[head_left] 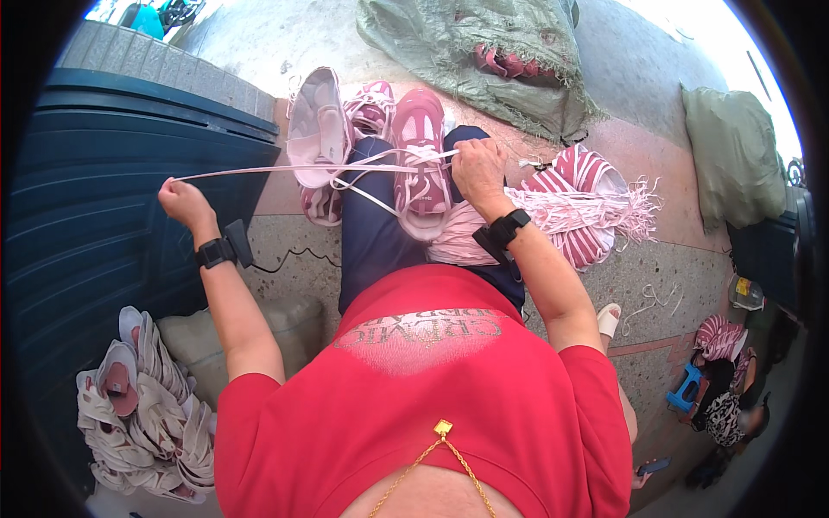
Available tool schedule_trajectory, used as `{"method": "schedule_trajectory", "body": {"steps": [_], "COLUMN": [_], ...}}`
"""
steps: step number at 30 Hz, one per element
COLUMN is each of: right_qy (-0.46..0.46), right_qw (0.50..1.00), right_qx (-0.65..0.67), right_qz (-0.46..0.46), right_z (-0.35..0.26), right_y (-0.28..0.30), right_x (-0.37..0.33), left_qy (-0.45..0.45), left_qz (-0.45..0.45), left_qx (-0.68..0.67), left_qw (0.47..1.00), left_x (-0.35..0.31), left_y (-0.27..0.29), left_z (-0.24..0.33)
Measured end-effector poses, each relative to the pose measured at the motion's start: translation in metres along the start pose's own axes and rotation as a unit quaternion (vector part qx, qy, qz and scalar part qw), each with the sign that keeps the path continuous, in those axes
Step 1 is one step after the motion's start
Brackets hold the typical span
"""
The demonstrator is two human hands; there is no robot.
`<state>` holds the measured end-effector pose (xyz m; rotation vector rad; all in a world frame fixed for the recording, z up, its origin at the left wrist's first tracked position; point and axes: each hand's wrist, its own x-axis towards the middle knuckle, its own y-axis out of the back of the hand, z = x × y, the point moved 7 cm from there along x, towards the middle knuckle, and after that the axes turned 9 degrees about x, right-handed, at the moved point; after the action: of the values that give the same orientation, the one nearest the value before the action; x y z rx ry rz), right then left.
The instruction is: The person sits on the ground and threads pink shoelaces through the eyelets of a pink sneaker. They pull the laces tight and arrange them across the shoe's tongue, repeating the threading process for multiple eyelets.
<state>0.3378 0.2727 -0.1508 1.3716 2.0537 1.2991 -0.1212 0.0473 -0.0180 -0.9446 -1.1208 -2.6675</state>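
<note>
Lace point(259, 172), its end pinched in our left hand's point(184, 203) fingertips, stretches nearly level rightward to the pink shoe point(418, 116). We have that shoe between our knees, against our dark trousers point(371, 246), its long axis running away from us, toe outward, collar toward our body. Our right hand point(480, 173), just beside it, grips a white strand point(445, 155); farther right lies a pink lace bundle point(561, 220).

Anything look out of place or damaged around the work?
Two things: a loose pale lace lies tangled on the floor at right, away from the pink sneaker; and the green sack at the top looks torn, its ragged opening showing pink material.
</note>
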Motion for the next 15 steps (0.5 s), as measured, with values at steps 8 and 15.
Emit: {"method": "schedule_trajectory", "body": {"steps": [8,15], "right_qy": [0.012,-0.005], "right_qw": [0.998,0.994], "right_qx": [0.041,0.097], "right_qz": [-0.045,-0.046], "right_z": [-0.015,-0.01], "right_y": [-0.004,0.002], "right_x": [-0.019,-0.023], "left_qy": [0.435,0.305], "left_qz": [-0.182,-0.315], "left_qx": [-0.558,-0.657], "left_qw": [0.682,0.613], "left_x": [0.064,0.086], "left_y": [-0.015,-0.014], "left_z": [-0.128,-0.092]}}
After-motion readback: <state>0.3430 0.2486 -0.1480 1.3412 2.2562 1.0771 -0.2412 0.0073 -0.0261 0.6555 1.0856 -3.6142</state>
